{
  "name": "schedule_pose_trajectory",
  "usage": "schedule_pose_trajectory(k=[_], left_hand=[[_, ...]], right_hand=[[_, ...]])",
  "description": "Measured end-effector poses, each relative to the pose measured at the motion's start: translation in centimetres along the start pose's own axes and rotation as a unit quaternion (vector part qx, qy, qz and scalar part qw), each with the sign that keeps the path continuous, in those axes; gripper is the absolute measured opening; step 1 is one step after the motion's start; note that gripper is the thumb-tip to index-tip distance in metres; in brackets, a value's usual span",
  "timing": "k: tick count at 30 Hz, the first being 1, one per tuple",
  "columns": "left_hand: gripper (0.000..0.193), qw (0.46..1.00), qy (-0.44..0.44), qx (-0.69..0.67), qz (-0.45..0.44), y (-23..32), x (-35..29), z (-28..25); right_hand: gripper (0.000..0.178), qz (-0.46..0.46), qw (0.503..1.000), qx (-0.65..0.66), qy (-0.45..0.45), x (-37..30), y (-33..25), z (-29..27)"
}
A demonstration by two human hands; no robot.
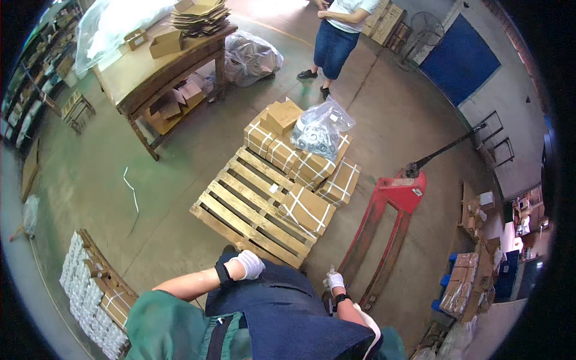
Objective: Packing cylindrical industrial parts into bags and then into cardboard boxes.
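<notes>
Slatted wooden pallet (252, 207), strapped cardboard boxes (306, 210) — gloved hands

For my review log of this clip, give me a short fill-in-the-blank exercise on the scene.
1. The strapped cardboard boxes sit on a wooden ____.
2. Both the left hand and the right hand wear white ____.
3. The pallet jack is coloured ____.
4. A clear plastic ____ lies on the stacked boxes.

Missing words: pallet; gloves; red; bag

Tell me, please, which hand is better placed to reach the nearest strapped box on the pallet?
Probably the left hand: it lies closer to the wooden pallet and its nearest strapped box. The right hand sits lower, beside the red pallet jack.
</notes>
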State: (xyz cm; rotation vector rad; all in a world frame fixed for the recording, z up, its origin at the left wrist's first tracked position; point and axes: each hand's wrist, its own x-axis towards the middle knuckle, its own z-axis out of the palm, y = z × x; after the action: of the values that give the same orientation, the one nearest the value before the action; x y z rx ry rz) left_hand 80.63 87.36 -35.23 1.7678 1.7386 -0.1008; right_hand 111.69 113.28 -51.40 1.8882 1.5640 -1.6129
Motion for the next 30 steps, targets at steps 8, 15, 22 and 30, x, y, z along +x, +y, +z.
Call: schedule_pose_trajectory(k=[8, 15, 22, 30], left_hand=[[0.048, 0.946, 0.307, -0.089, 0.054, -4.8, 1.7, -9.2], [0.071, 0.765, 0.637, -0.082, 0.045, 2.1, 2.3, -34.4], [0.048, 0.733, 0.667, 0.130, -0.037, 3.5, 10.2, -39.8], [0.025, 0.997, -0.010, 0.004, -0.076, -2.3, 11.1, -8.5]], right_hand=[[0.035, -0.366, 0.859, -0.351, 0.066, -7.6, -11.7, 10.8], [0.036, -0.260, 0.907, -0.327, 0.051, -6.5, -14.9, 5.3], [0.039, -0.267, 0.931, -0.229, 0.095, -1.4, -14.8, -2.1], [0.044, -0.113, 0.936, -0.315, 0.108, 1.8, -11.5, -4.5]])
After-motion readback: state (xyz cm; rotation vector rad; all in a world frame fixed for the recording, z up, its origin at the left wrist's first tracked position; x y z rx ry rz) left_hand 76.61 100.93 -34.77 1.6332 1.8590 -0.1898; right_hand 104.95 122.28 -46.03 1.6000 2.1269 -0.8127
